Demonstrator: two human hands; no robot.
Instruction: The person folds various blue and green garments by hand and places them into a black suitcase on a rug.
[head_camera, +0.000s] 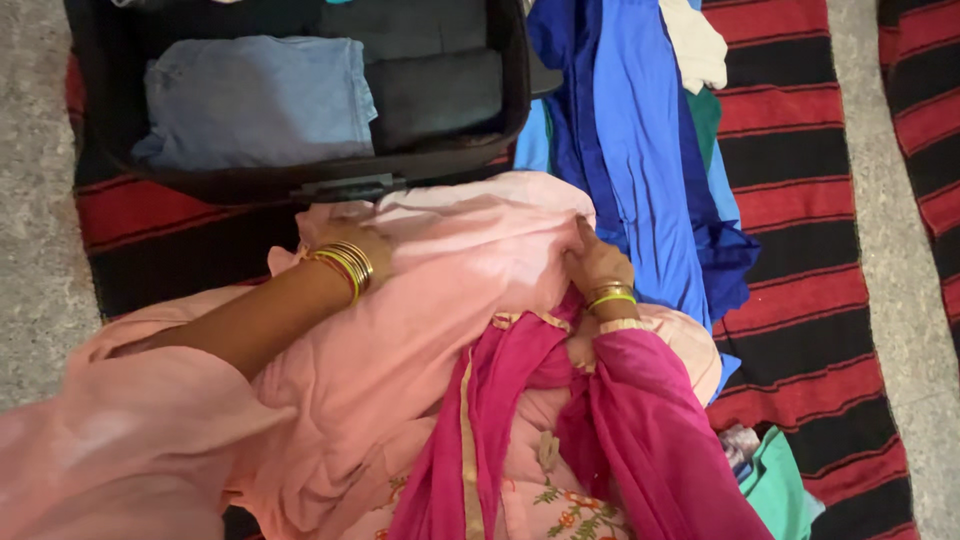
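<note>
**Pink cloth bunched at the edge of the suitcase**

Magenta scarf (560, 420) with a gold border hangs closest to the lens, draped over the person's lap and across the lower part of the pale pink garment (450, 270). That garment lies just in front of the open black suitcase (300, 180), its far fold touching the case's near wall. The left hand (350, 245), bangles at the wrist, presses flat on the cloth close to the case. The right hand (595, 262) is closed on a bunch of the same cloth, farther from the case and beside the blue clothes (640, 150) heaped to the suitcase's right.

Inside the case sit a folded grey-blue garment (255, 100) and a dark one (435, 95).

Likely trouble: the scarf overlaps the pink cloth, so any lift could drag it along. Loose, slippery fabric gripped at one corner only may unfold or snag on the case's rim.
</note>
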